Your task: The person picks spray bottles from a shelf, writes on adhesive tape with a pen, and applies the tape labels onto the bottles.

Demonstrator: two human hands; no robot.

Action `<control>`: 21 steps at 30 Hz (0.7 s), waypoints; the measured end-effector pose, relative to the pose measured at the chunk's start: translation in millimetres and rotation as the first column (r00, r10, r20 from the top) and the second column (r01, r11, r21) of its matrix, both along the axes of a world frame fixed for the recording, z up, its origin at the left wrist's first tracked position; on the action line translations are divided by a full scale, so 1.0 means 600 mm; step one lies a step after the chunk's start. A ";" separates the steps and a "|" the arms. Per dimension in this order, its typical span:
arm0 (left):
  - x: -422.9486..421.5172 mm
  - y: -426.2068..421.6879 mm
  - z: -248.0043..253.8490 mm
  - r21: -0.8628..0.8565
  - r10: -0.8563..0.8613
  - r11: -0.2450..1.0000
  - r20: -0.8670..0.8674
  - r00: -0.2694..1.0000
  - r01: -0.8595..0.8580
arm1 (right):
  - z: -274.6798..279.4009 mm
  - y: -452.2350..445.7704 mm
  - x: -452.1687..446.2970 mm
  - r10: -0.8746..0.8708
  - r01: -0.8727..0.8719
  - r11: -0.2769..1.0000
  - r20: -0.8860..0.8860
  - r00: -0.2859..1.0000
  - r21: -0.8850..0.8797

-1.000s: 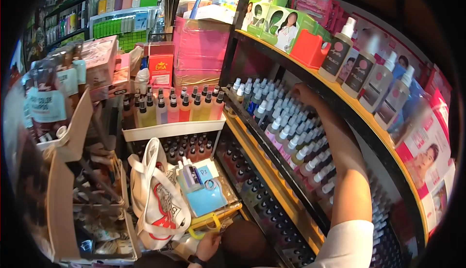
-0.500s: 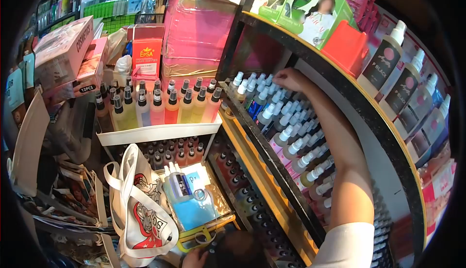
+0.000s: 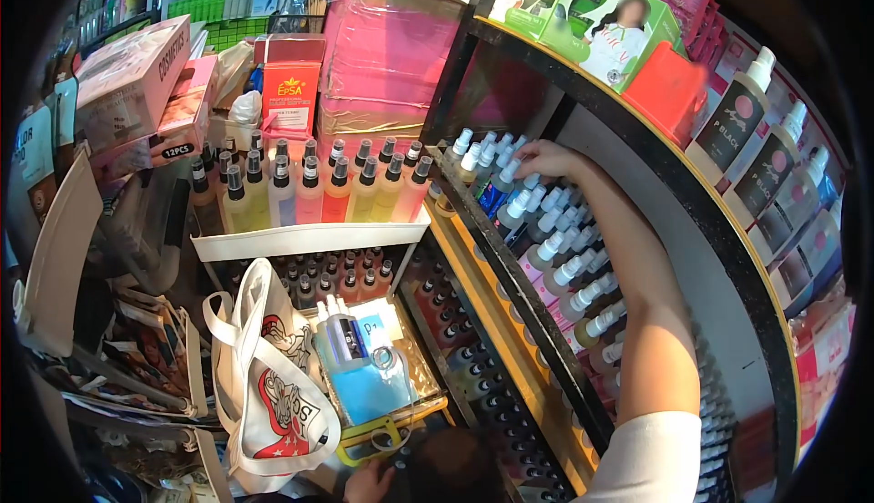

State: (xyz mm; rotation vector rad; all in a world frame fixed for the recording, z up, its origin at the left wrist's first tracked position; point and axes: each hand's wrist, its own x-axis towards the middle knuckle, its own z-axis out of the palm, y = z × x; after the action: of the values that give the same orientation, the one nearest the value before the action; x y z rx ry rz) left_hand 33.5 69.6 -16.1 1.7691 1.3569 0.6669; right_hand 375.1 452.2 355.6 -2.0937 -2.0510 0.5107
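Note:
My right hand [image 3: 548, 159] reaches over the tilted shelf rack at right, its fingers curled at the top of a small spray bottle [image 3: 511, 172] with a translucent cap. Rows of similar white-topped bottles [image 3: 550, 246] stand close around it. Some hold clear liquid, others yellowish, and pink labels show lower down. The fingertips partly cover the bottle's top. My left hand is out of sight. Another hand [image 3: 369, 482] at the bottom edge, beside a dark-haired head [image 3: 451, 467], appears to belong to another person.
A dark shelf edge [image 3: 537, 312] runs in front of the bottles. Above are black-labelled spray bottles [image 3: 728, 113] and a red holder [image 3: 666, 93]. To the left stand colored spray bottles [image 3: 309, 195], a tote bag [image 3: 273, 403], and a blue packet [image 3: 369, 394] with bottles on it.
The view has shifted slightly, moving the scene rightward. My right hand has come a little lower among the bottles, with its fingers bent down more around a bottle top.

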 end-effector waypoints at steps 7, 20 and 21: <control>-0.003 0.000 -0.012 -0.125 -0.015 0.992 -0.029 0.999 0.012 | -0.034 0.039 0.028 0.303 -0.312 0.947 0.103 0.947 0.076; -0.001 0.007 0.037 -0.145 -0.096 0.984 0.046 0.994 0.101 | 0.033 -0.011 0.024 0.233 0.170 0.816 -0.582 0.779 0.553; 0.002 0.012 0.048 -0.118 -0.100 0.987 0.080 0.992 0.109 | 0.037 -0.052 -0.017 0.176 0.398 0.760 -0.752 0.635 0.514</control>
State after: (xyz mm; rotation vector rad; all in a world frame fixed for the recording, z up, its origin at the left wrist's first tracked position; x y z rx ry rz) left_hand 34.7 77.0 12.8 1.6886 1.2205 0.5744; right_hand 364.9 420.7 378.0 -1.2297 -1.2754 0.4625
